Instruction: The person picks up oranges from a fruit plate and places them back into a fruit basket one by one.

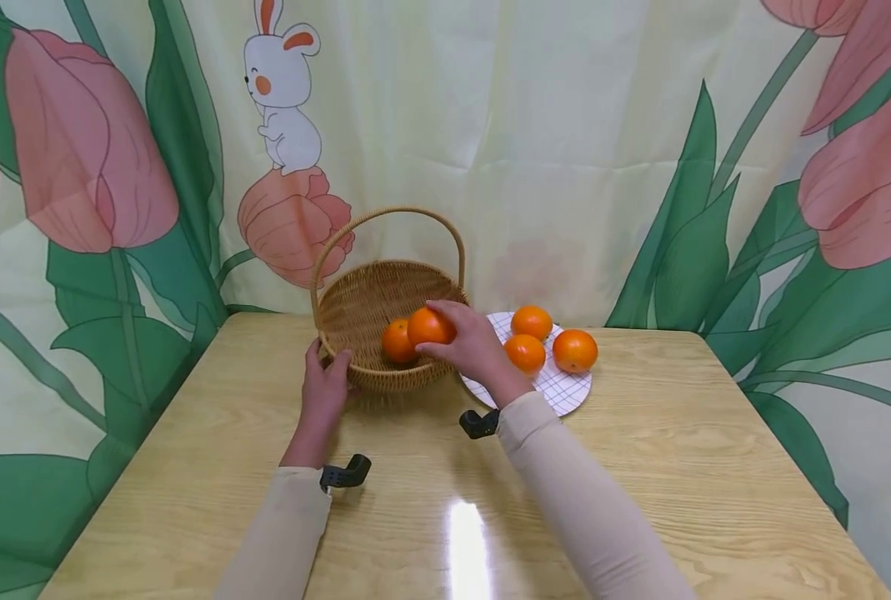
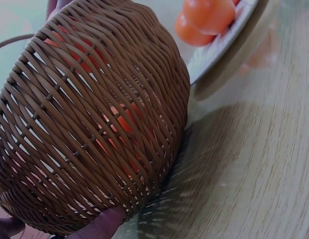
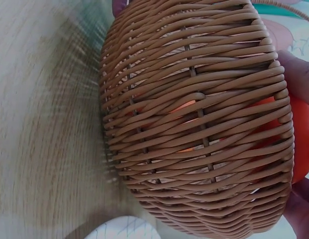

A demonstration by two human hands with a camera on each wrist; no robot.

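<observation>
A brown wicker basket [image 1: 385, 379] with an arched handle stands at the back of the table. My left hand [image 1: 325, 387] grips its left rim, thumb over the edge; in the left wrist view, fingers [image 2: 102, 224] touch the woven side. One orange [image 1: 396, 342] lies inside the basket. Over the basket's right side, my right hand [image 1: 478, 346] holds another orange [image 1: 428, 327] between thumb and fingers. That held orange [image 3: 303, 139] shows beyond the rim in the right wrist view, partly hidden by the weave.
Right of the basket, a white plate [image 1: 568, 402] with a grid pattern carries three oranges [image 1: 575, 350]. It sits close to the basket, partly behind the right hand. A curtain [image 1: 550, 167] printed with tulips and a rabbit hangs behind the wooden table [image 1: 415, 500].
</observation>
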